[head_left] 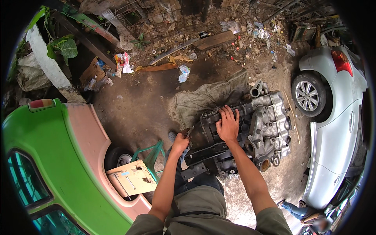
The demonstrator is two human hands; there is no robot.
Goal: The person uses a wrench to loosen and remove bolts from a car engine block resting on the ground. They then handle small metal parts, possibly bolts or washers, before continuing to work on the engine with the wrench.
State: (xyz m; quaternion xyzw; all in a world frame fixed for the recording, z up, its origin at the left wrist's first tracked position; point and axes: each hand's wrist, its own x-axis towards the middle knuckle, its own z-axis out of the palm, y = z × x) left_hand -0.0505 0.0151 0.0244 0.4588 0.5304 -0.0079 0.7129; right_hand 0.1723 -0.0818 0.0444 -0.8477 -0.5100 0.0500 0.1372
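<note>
My right hand (pixel 227 126) lies flat with fingers spread, gripping nothing, pressed on the dark top of the greasy grey metal engine block (pixel 250 129) that sits on the dirt ground (pixel 133 105) in front of me. My left hand (pixel 179 143) is closed around a small slim tool (pixel 187 132) at the block's left edge; I cannot tell what kind. A grey-green cloth (pixel 203 98) lies under and behind the block, a green and pink car (pixel 58 156) stands to my left, and a silver car (pixel 337 117) to my right.
</note>
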